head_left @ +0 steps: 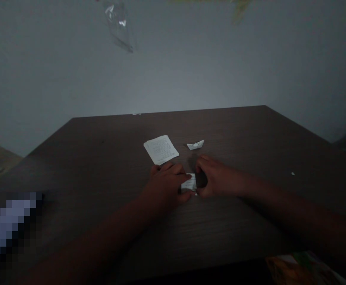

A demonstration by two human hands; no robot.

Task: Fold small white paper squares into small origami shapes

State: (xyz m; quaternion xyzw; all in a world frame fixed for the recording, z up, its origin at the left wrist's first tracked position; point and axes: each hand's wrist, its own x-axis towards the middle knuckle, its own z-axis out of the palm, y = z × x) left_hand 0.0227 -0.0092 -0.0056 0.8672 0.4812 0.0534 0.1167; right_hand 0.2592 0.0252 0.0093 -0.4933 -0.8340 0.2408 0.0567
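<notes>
Head view: left hand [167,184] pinches printed paper [191,182]; right hand [217,179], curled, at its edge, grip unclear.

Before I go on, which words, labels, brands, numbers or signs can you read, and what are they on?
None can be read.
Stack of paper: lines of print on the top sheet, too small to read.
Small paper between the left hand and right hand: a few lines of print, too small and blurred.
Folded paper boat: faint marks, cannot tell if letters.
</notes>
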